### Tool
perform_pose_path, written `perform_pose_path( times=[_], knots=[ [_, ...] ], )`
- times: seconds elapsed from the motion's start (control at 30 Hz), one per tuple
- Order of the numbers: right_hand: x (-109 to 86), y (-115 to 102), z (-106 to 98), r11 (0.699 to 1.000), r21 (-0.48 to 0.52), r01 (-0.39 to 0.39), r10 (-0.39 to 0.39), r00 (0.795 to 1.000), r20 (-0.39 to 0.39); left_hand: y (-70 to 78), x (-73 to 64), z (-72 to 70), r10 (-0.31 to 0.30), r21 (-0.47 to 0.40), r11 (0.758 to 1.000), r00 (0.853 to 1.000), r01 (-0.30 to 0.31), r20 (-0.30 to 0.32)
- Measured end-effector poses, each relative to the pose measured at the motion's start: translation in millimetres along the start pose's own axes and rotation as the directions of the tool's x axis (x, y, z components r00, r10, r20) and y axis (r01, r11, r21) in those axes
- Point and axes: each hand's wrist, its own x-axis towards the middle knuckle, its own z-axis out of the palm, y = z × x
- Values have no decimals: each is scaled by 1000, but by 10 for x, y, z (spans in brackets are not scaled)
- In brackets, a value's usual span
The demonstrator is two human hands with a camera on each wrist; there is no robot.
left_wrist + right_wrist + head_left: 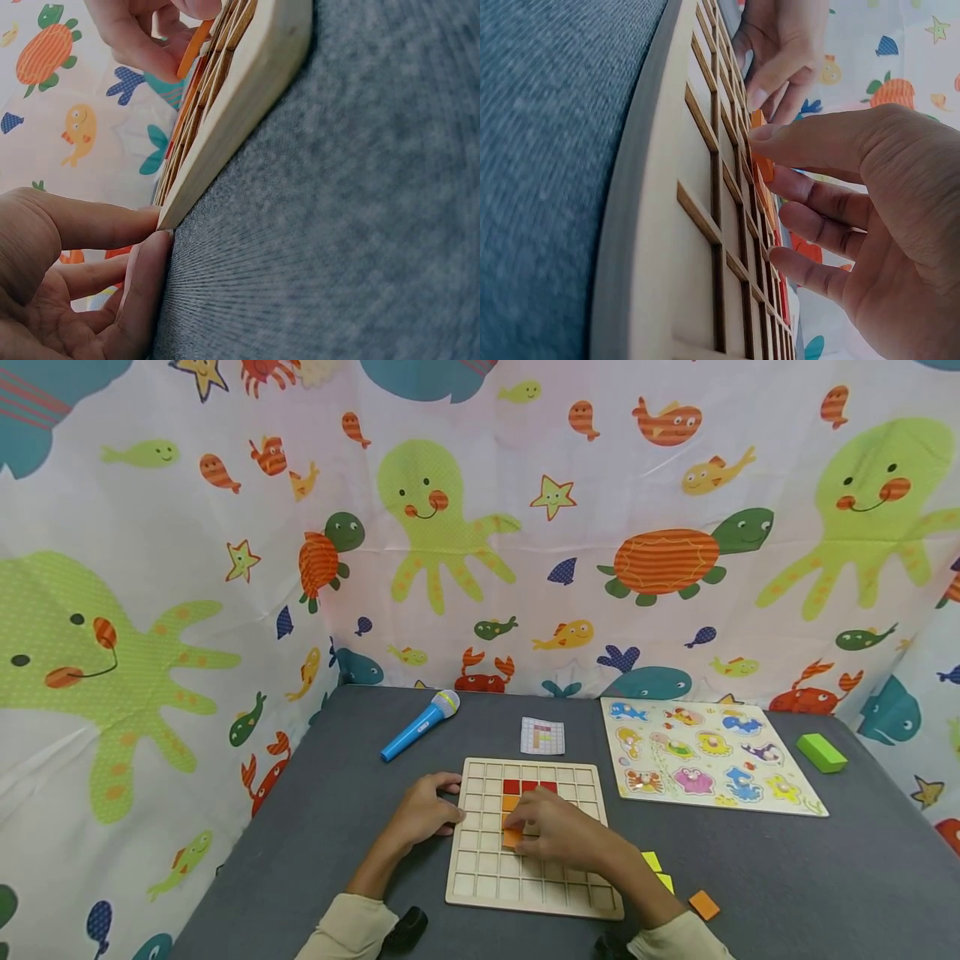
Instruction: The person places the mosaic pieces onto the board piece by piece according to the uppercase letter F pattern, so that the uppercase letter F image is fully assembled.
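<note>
A square wooden grid board [480, 885] lies on the grey table. My left hand [423, 810] holds its left side, thumb and forefinger pinching the edge [180, 206] in the left wrist view. Over the middle of the grid, my right hand [558, 831] pinches an orange square tile [762, 166] between thumb and forefinger; the tile stands tilted at the grid surface. Red tiles [512, 786] fill a short row near the board's far side, with orange tiles [510, 802] in a column below them. My right hand hides part of the grid.
Beyond the board lie a blue toy microphone [408, 735] and a small card with a coloured grid pattern [542, 739]. A sea-animal puzzle board [720, 768] and a green block [822, 752] are at right. Yellow tiles [651, 861] and a loose orange tile [704, 905] lie by my right forearm.
</note>
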Motion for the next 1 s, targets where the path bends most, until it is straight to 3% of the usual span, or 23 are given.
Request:
perform_pose_path(
  times=[0.27,0.5,0.77,1.0],
  knots=[
    [16,-20,12,1000,-16,-25,25,1000,9,18,-9,6,8,-6,1000,1000,-8,0],
    [11,-15,-3,1000,-2,-16,17,1000,20,15,-23,11,33,-12,999,999,-33,-10],
    [-32,33,-30,1000,19,6,-7,1000,7,18,-13,17,21,2,1000,1000,-21,-10],
    [-118,89,-94,996,61,-63,62,998,11,18,-8,15,8,-1,1000,1000,-8,-11]
  ],
)
